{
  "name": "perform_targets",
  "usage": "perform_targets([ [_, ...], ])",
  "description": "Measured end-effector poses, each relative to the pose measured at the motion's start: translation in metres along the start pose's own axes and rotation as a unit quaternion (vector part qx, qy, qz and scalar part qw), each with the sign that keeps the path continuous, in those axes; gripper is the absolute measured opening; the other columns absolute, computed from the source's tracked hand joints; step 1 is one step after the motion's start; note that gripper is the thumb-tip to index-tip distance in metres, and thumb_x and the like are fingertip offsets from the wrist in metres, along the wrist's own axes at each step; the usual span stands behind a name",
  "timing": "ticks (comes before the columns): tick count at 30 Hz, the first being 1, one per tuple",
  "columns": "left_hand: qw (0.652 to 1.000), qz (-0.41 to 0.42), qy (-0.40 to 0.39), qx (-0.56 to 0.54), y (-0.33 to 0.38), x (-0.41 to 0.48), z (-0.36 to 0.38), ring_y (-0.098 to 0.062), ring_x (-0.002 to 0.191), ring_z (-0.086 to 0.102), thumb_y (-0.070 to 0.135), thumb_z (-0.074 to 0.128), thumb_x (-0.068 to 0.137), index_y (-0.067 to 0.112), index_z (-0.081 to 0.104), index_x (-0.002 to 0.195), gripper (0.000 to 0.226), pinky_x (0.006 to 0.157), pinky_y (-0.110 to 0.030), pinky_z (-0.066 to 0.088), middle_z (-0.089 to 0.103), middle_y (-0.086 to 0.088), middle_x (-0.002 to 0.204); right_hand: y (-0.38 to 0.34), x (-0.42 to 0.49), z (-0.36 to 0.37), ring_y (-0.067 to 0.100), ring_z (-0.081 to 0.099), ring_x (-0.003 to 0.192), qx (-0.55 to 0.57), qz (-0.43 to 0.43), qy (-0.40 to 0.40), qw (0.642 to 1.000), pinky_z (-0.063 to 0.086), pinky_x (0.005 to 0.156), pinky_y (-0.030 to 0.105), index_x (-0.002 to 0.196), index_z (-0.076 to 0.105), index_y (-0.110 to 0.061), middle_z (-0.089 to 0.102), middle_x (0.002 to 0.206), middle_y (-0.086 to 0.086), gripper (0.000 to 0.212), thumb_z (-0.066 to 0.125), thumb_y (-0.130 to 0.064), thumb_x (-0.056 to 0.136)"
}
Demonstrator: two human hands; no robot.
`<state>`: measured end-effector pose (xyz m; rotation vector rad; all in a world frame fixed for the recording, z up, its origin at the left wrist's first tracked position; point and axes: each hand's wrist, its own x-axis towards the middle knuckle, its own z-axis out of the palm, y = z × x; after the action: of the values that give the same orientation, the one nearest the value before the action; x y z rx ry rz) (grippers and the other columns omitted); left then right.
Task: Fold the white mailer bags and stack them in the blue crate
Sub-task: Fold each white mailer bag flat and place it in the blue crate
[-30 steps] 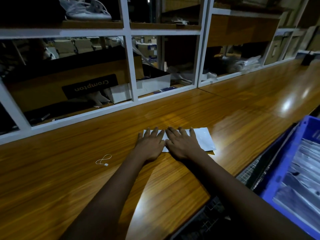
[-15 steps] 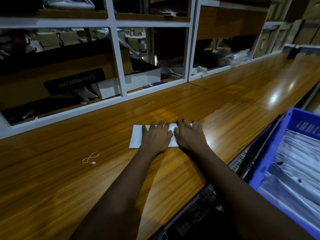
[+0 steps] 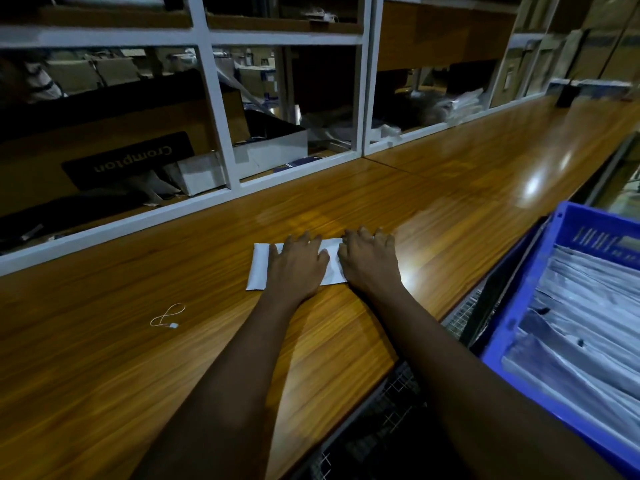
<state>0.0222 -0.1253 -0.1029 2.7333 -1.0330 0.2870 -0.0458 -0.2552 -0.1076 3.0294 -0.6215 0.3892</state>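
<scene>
Left hand (image 3: pixel 298 262) and right hand (image 3: pixel 371 261) press mailer bag (image 3: pixel 259 269).

Bare left hand (image 3: pixel 298 268), bare right hand (image 3: pixel 370 265); long bare forearms (image 3: pixel 242 358), slender fingers (image 3: pixel 305 238)

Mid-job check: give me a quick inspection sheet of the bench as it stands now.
Surface: wooden counter, glossy, glare at right.
Job's things: white mailer bag flat on counter; blue crate at right holds stacked bags.
Clutter: small looped string left of the bag.
Grippers: left hand presses flat on bag; right hand covers its right end, fingers bent, grip unclear.
Cables: nothing seen.
Surroundings: white-framed shelves behind, with a Crompton box.
</scene>
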Motion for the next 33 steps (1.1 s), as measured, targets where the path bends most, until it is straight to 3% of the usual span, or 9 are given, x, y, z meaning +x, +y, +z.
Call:
perform_targets([
  [2, 0.998, -0.011, 0.060, -0.005, -0.010, -0.002, -0.005, -0.026, 0.131, 0.046, 0.031, 0.035, 0.103, 0.018, 0.052, 0.140, 0.042, 0.110, -0.054, 0.032, 0.050, -0.003, 0.145, -0.005, 0.000, -0.003, 0.047, 0.037, 0.140, 0.030, -0.009, 0.036, 0.999, 0.024, 0.114, 0.060, 0.134, 0.055, -0.012, 0.046, 0.150, 0.019, 0.045, 0.029, -0.031, 0.103],
  [4, 0.997, -0.017, 0.075, 0.012, -0.024, -0.004, -0.010, -0.026, 0.127, 0.050, 0.028, 0.037, 0.103, 0.016, 0.057, 0.134, 0.039, 0.106, -0.050, 0.035, 0.055, -0.004, 0.140, -0.018, 0.001, -0.005, 0.042, 0.025, 0.147, 0.035, -0.052, 0.045, 0.997, 0.016, 0.117, 0.059, 0.141, 0.048, -0.012, 0.037, 0.157, 0.014, 0.043, 0.031, -0.031, 0.106],
  [9, 0.992, -0.044, -0.109, 0.035, -0.038, -0.007, -0.006, -0.029, 0.150, 0.013, 0.044, 0.016, 0.106, 0.023, 0.016, 0.157, 0.055, 0.118, -0.055, 0.012, 0.012, -0.003, 0.165, -0.036, 0.000, -0.002, 0.038, 0.011, 0.151, 0.021, -0.111, -0.049, 0.992, 0.006, 0.116, 0.065, 0.157, 0.023, -0.014, 0.020, 0.165, 0.007, 0.057, 0.022, -0.043, 0.107],
  [13, 0.990, -0.053, -0.129, 0.034, -0.036, -0.005, -0.010, -0.032, 0.151, 0.004, 0.046, 0.014, 0.106, 0.026, 0.009, 0.158, 0.056, 0.119, -0.057, 0.006, 0.003, -0.003, 0.166, -0.033, 0.008, -0.007, 0.036, 0.002, 0.153, 0.026, -0.116, -0.107, 0.987, 0.002, 0.117, 0.065, 0.160, 0.011, -0.019, 0.007, 0.168, 0.003, 0.059, 0.018, -0.045, 0.107],
  [18, 0.988, -0.060, -0.132, 0.043, -0.038, -0.006, -0.007, -0.038, 0.150, 0.002, 0.048, 0.015, 0.105, 0.028, 0.008, 0.158, 0.057, 0.119, -0.055, 0.003, 0.002, -0.006, 0.166, -0.007, 0.001, 0.007, 0.052, 0.011, 0.146, 0.059, -0.017, -0.052, 0.997, 0.008, 0.118, 0.061, 0.158, 0.017, -0.014, 0.016, 0.163, 0.019, 0.065, 0.018, -0.051, 0.104],
  [20, 0.989, -0.064, -0.128, 0.039, -0.039, -0.005, -0.006, -0.038, 0.150, 0.004, 0.051, 0.015, 0.105, 0.030, 0.009, 0.158, 0.058, 0.119, -0.055, 0.004, 0.004, -0.006, 0.166, -0.004, -0.001, 0.009, 0.056, 0.009, 0.145, 0.063, -0.013, -0.072, 0.995, 0.006, 0.118, 0.063, 0.157, 0.019, -0.017, 0.016, 0.162, 0.022, 0.069, 0.013, -0.056, 0.102],
  [26, 0.993, -0.103, -0.061, 0.007, -0.038, -0.030, -0.009, -0.036, 0.150, 0.007, 0.052, 0.023, 0.104, 0.024, 0.015, 0.158, 0.061, 0.119, -0.054, 0.012, 0.007, -0.015, 0.164, 0.000, -0.022, -0.012, 0.034, 0.015, 0.151, 0.206, -0.040, -0.029, 0.977, 0.012, 0.122, 0.053, 0.155, 0.030, -0.024, 0.019, 0.165, 0.012, 0.070, 0.030, -0.055, 0.093],
  [31, 0.989, -0.101, -0.107, 0.013, -0.042, -0.050, -0.014, -0.033, 0.152, -0.001, 0.052, 0.017, 0.104, 0.028, 0.006, 0.158, 0.060, 0.119, -0.056, 0.003, 0.000, -0.013, 0.165, -0.004, -0.042, -0.025, 0.033, 0.030, 0.141, 0.101, -0.064, -0.059, 0.991, 0.022, 0.113, 0.050, 0.147, 0.041, -0.032, 0.035, 0.156, 0.006, 0.080, 0.039, -0.073, 0.078],
  [33, 0.991, -0.085, -0.101, 0.009, -0.044, -0.053, -0.016, -0.032, 0.152, 0.002, 0.051, 0.018, 0.104, 0.030, 0.011, 0.158, 0.058, 0.119, -0.055, 0.004, 0.004, -0.012, 0.165, -0.004, -0.034, -0.035, 0.035, 0.033, 0.138, 0.102, -0.099, -0.074, 0.987, 0.025, 0.112, 0.046, 0.149, 0.039, -0.033, 0.039, 0.150, 0.010, 0.085, 0.054, -0.077, 0.078],
])
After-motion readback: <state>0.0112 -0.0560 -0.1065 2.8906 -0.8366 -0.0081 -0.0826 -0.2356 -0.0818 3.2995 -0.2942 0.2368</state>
